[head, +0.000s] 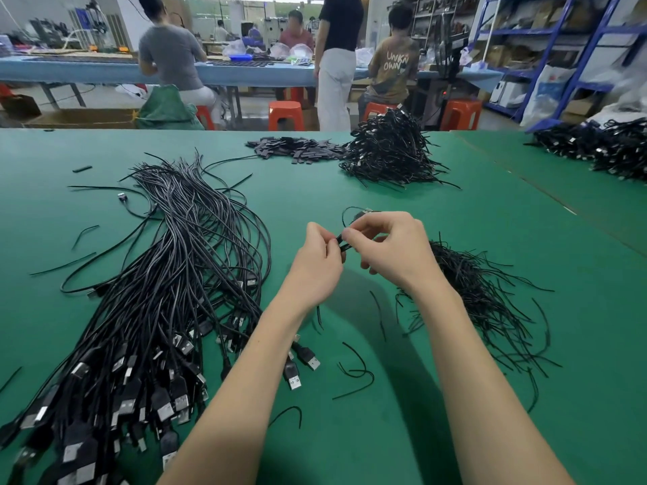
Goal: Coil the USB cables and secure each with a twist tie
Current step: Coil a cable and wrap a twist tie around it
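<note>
Left hand: fingertips pinched on a twist tie above the green counter.
Right hand: fingers curled round a coiled cable, thumb and forefinger pinching the same tie.
Coiled cable: one, held between both hands; small loop showing past the right hand.
Loose cable bundle: one, left of the hands; too many to count.
Twist tie heap: one, right of the hands.
Finished pile: one, beyond the hands.
Stools: four orange, beyond the counter.

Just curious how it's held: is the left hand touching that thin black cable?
Touching. The head view shows the left hand pinching the thin black cable with fingertips.
</note>
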Tool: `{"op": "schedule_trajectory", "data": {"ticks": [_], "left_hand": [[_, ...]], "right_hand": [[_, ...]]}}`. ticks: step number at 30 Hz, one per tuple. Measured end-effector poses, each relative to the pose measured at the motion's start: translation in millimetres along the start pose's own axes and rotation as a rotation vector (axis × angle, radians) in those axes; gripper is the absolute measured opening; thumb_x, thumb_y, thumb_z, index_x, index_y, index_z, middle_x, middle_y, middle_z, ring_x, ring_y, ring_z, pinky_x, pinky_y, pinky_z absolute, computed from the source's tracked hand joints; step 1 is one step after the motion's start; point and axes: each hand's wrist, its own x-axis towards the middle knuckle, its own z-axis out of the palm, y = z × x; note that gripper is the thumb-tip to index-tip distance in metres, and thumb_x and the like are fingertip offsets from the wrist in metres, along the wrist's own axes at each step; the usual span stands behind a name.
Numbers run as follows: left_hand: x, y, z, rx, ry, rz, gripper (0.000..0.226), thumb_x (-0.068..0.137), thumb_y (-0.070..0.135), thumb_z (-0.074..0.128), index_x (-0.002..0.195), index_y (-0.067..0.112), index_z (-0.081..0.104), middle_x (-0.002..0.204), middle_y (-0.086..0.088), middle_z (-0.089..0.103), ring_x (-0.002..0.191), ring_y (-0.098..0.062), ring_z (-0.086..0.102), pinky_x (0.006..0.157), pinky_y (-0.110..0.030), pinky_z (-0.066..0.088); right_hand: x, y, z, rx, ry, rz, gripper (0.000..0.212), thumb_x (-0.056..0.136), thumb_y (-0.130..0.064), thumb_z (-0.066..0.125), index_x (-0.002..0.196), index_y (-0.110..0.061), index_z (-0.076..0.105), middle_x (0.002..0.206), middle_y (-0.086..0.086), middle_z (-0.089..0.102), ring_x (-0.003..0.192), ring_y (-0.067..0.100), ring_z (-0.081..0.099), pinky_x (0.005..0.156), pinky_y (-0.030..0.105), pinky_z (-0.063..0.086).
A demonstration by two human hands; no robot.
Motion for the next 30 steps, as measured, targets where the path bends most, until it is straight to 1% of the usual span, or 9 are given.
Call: {"op": "schedule_trajectory", "data": {"ticks": [5, 9, 12, 16, 18, 21, 23, 26, 30], "left_hand": [[-4.0, 7.2, -4.2, 0.165, -0.02, 0.098, 0.009, 0.105, 0.025, 0.036, 0.098, 0.019, 0.037, 0.081, 0.0, 0.059, 0.065, -0.014, 0.05, 0.056, -0.026, 0.039], [-1.9, 8.6, -12.4, 0.182, -0.079, 0.089, 0.012, 0.105, 0.025, 0.037, 0.093, 0.022, 0.037, 0.078, 0.002, 0.058, 0.058, -0.008, 0.046, 0.051, -0.022, 0.036], [-1.9, 7.4, -19.0, 0.183, -0.124, 0.089, 0.015, 0.104, 0.025, 0.037, 0.089, 0.024, 0.036, 0.074, 0.005, 0.057, 0.047, -0.002, 0.038, 0.047, -0.02, 0.033], [-4.5, 9.5, -19.9, 0.201, -0.159, 0.097, 0.017, 0.104, 0.023, 0.037, 0.088, 0.025, 0.036, 0.077, 0.005, 0.059, 0.049, 0.001, 0.042, 0.047, -0.016, 0.033], [-6.6, 10.1, -20.7, 0.21, -0.171, 0.104, 0.016, 0.104, 0.022, 0.038, 0.088, 0.024, 0.037, 0.08, 0.002, 0.063, 0.055, -0.003, 0.045, 0.052, -0.021, 0.038], [-9.5, 11.9, -19.6, 0.226, -0.195, 0.122, 0.012, 0.104, 0.02, 0.037, 0.092, 0.021, 0.035, 0.088, -0.011, 0.066, 0.068, -0.02, 0.051, 0.065, -0.037, 0.044], [-9.7, 12.7, -18.5, 0.241, -0.189, 0.138, 0.011, 0.104, 0.02, 0.037, 0.094, 0.019, 0.035, 0.087, -0.013, 0.065, 0.062, -0.019, 0.048, 0.058, -0.032, 0.04], [-7.4, 11.4, -20.2, 0.254, -0.154, 0.142, 0.009, 0.105, 0.021, 0.037, 0.097, 0.017, 0.037, 0.086, -0.01, 0.066, 0.051, -0.007, 0.044, 0.046, -0.018, 0.033], [-5.0, 13.1, -23.7, 0.205, -0.123, 0.135, 0.009, 0.104, 0.02, 0.037, 0.098, 0.014, 0.039, 0.082, -0.001, 0.063, 0.046, -0.003, 0.04, 0.045, -0.016, 0.034]], "right_hand": [[-4.1, -2.7, -3.4, 0.096, -0.21, 0.116, 0.019, 0.084, -0.012, 0.062, 0.067, -0.013, 0.071, 0.051, -0.004, 0.056, 0.051, 0.015, 0.06, 0.05, 0.025, 0.051], [-6.3, -1.4, -5.3, 0.098, -0.271, 0.062, 0.018, 0.089, -0.012, 0.062, 0.071, -0.014, 0.067, 0.057, -0.001, 0.055, 0.053, 0.016, 0.057, 0.052, 0.029, 0.054], [-5.1, -1.0, -9.4, 0.074, -0.272, -0.029, 0.016, 0.093, -0.019, 0.062, 0.077, -0.02, 0.065, 0.061, -0.009, 0.056, 0.052, 0.016, 0.056, 0.05, 0.025, 0.047], [-4.0, 0.1, -14.9, 0.069, -0.384, -0.026, 0.018, 0.097, -0.021, 0.06, 0.08, -0.02, 0.064, 0.059, -0.018, 0.058, 0.052, 0.019, 0.055, 0.05, 0.027, 0.044], [-5.0, 1.0, -16.5, 0.118, -0.404, -0.033, 0.017, 0.099, -0.023, 0.06, 0.083, -0.021, 0.064, 0.059, -0.016, 0.056, 0.051, 0.019, 0.053, 0.049, 0.027, 0.042], [-3.6, 1.1, -17.2, 0.241, -0.352, -0.051, 0.014, 0.098, -0.028, 0.059, 0.085, -0.026, 0.064, 0.062, -0.009, 0.048, 0.045, 0.018, 0.05, 0.043, 0.021, 0.035], [-2.5, 3.1, -15.2, 0.212, -0.329, -0.004, 0.019, 0.1, -0.026, 0.059, 0.082, -0.027, 0.064, 0.059, -0.008, 0.046, 0.042, 0.019, 0.048, 0.041, 0.019, 0.031], [-3.5, 9.0, -12.8, 0.133, -0.366, 0.116, 0.024, 0.097, -0.022, 0.061, 0.074, -0.023, 0.064, 0.052, -0.013, 0.044, 0.039, 0.019, 0.044, 0.042, 0.021, 0.029], [-3.8, 9.3, -11.5, 0.136, -0.43, 0.198, 0.023, 0.092, -0.016, 0.061, 0.07, -0.02, 0.062, 0.047, -0.013, 0.041, 0.038, 0.018, 0.046, 0.042, 0.023, 0.031]]}}
